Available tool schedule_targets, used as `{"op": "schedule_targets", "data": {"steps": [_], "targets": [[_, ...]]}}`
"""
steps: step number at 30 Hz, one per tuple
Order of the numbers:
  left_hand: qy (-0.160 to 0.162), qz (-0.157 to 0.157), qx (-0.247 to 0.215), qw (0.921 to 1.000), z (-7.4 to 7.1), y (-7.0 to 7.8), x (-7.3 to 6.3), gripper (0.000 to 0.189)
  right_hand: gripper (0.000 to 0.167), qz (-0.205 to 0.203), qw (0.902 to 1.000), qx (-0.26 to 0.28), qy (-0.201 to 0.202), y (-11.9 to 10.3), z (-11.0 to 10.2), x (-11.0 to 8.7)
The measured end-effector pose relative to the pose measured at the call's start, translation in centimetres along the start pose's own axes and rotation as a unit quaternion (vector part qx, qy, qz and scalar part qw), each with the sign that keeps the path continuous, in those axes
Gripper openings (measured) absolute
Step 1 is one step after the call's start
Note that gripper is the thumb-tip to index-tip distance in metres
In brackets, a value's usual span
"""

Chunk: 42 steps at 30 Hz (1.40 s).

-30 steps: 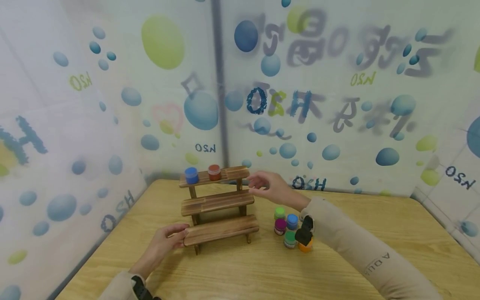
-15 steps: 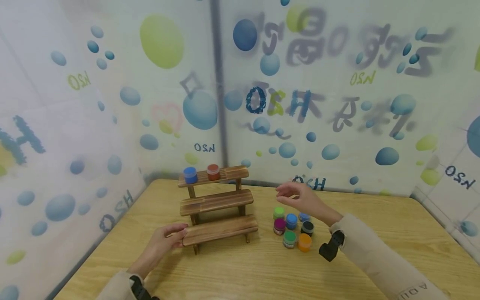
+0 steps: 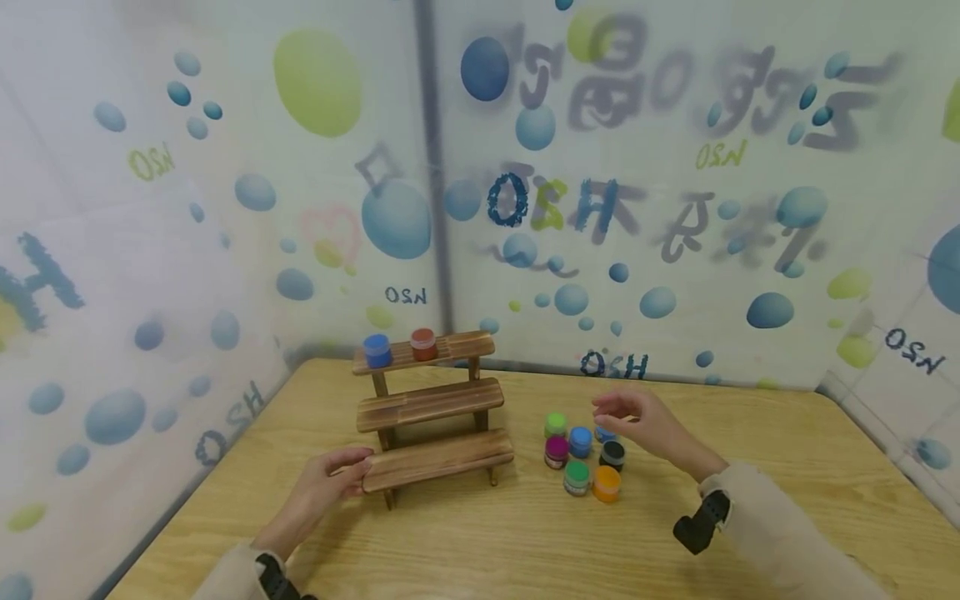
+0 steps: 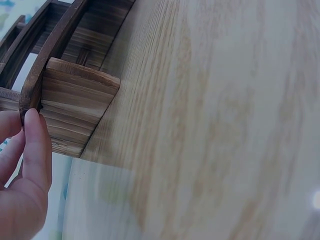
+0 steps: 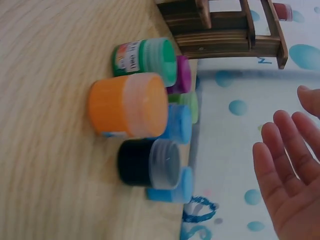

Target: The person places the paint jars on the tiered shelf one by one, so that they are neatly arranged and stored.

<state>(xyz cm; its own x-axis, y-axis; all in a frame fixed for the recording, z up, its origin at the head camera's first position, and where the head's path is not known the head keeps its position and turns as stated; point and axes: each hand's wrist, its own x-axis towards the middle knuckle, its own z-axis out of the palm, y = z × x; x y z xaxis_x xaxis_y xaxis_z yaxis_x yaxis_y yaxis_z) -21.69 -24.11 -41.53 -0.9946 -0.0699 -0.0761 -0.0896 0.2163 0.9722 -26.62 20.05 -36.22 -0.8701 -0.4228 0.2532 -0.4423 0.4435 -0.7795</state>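
Left hand (image 3: pixel 321 490): we pinch near step (image 3: pixel 438 461) of wooden rack (image 3: pixel 431 405), left end — tug could tilt it. Right hand (image 3: pixel 642 419): fingers relaxed, thumb apart, nothing held, beside clustered jars (image 3: pixel 581 442), right; low sweep might topple them. Far step (image 3: pixel 465 343): blue jar (image 3: pixel 377 351), red jar (image 3: pixel 423 344) could slide if jolted.

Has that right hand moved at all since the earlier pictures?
Yes. In the head view, the right hand has moved rightward, away from the wooden stand, and lower in the picture.
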Motion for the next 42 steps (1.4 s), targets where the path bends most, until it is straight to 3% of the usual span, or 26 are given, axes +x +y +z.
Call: {"op": "schedule_targets", "data": {"steps": [6,15,31,42], "targets": [[0.004,-0.001,-0.004,1.0000,0.0,-0.1,-0.2,0.037,0.029,-0.002,1.0000,-0.005,-0.001,1.8,-0.1,-1.3],[0.004,-0.003,-0.006,1.0000,0.0,0.0,-0.2,0.037,0.035,0.040,0.9991,0.015,0.000,3.8,-0.1,-2.9],[0.000,-0.001,-0.004,1.0000,0.2,-0.1,0.1,0.036,0.043,0.118,0.9914,0.057,0.000,6.0,0.5,-3.3],[0.002,-0.006,0.001,1.0000,0.0,0.1,0.1,0.038,0.045,0.142,0.9891,0.039,-0.002,6.5,1.2,-2.9]]}}
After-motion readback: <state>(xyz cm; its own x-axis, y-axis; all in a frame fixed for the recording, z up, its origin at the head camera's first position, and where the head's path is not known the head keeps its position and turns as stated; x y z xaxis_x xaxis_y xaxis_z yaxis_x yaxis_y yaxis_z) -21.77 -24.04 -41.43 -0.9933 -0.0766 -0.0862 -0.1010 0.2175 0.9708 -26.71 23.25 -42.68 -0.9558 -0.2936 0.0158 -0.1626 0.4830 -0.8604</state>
